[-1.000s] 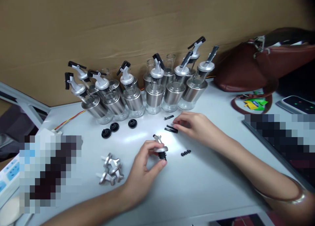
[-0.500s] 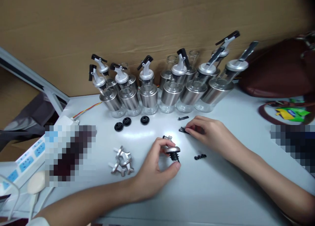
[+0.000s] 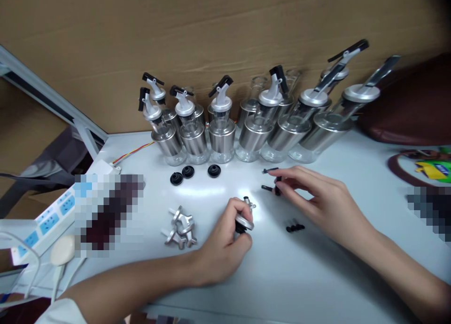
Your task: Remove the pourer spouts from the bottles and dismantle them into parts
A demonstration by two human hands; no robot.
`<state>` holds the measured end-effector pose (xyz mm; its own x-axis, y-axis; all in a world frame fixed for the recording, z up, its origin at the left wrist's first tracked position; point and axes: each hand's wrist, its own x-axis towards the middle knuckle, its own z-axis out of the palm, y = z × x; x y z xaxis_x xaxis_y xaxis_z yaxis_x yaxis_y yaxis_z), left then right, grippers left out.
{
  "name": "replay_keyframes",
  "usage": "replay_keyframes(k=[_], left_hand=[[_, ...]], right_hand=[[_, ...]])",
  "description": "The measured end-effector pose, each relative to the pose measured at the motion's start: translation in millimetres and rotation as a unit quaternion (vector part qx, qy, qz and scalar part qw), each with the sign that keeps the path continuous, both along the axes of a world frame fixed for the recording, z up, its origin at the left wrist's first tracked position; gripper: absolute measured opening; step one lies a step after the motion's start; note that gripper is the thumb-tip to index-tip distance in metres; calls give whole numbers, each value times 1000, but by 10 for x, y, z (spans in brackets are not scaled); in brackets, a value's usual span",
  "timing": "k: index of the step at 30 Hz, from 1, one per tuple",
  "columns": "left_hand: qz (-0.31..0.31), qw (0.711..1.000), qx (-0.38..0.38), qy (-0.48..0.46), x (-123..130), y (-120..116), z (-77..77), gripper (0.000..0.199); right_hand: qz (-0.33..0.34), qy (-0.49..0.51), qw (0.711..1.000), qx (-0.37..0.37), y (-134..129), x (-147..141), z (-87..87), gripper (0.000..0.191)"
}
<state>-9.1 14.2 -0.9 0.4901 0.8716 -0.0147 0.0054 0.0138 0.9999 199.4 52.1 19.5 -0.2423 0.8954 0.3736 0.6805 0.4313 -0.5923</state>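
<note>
Left hand: we're grasping a pourer, its top poking beyond our grip.
Right hand: we're pinching a black lever.
Packet: lying right of both grips, its lettering looking illegible.

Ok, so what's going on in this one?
A person's left hand grips a silver pourer top with a black stopper, while the right hand pinches a small black lever. Loose silver spout heads and round black stoppers lie on the pale table. Behind them stand glass-and-steel bottles, several fitted with silver-and-black pourers.
</note>
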Motion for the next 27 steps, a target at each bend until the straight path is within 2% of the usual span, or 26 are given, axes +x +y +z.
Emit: replay_keyframes(k=[3, 6, 8, 11, 17, 19, 23, 27], left_hand=[[-7, 1000, 2, -7, 7, 10, 19, 20], [-8, 999, -22, -23, 39, 12, 49, 14], [6, 998, -47, -35, 60, 8, 56, 19], [29, 996, -78, -35, 75, 0, 50, 36], [32, 995, -82, -38, 77, 0, 30, 54], [32, 994, -90, -46, 80, 3, 33, 55], [28, 993, -102, -49, 87, 12, 42, 51], [29, 992, -104, -58, 96, 17, 39, 58]], right_hand=[[-4, 26, 1000, 1, -39, -12, 1, 10], [5, 36, 999, 14, -79, -26, 13, 10], [18, 37, 999, 25, -104, -47, 26, 8], [47, 47, 997, 35, -138, -91, 41, 8], [93, 73, 993, 16, -185, -157, 42, 13], [87, 81, 993, 13, -193, -160, 43, 13], [29, 114, 992, 45, -204, -147, 52, 13], [64, 124, 989, 48, -212, -143, 53, 14]])
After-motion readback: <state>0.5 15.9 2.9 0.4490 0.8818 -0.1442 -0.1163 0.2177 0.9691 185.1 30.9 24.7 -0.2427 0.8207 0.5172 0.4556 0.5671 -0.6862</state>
